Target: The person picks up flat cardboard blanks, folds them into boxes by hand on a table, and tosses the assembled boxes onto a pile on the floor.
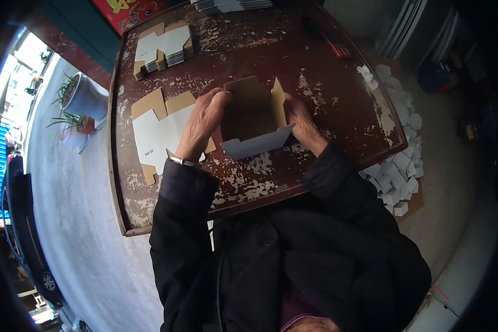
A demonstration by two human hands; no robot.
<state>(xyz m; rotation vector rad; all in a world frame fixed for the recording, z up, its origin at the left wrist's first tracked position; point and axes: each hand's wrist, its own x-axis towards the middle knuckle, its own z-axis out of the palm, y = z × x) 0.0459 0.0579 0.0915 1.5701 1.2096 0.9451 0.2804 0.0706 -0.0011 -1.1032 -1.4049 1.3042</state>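
Between my two hands stands a partly folded cardboard box [258, 145], white outside and brown inside, its open top facing me. My left hand [206, 119] grips its left wall, thumb and fingers at the upper edge. On the opposite side my right hand [301, 123] holds the right wall near a raised brown flap; some of its fingers are hidden behind the cardboard. A flat, unfolded box blank [155, 135] with printing on it lies on the table left of my left hand, partly under that forearm.
Stacked flat blanks [174, 47] sit at the table's far left, with another stack [232, 4] at the far edge. A red calculator-like object [340, 51] lies far right. Many small white boxes [395, 177] are heaped beyond the worn table's [337, 127] right edge. Potted plants [83, 99] stand left.
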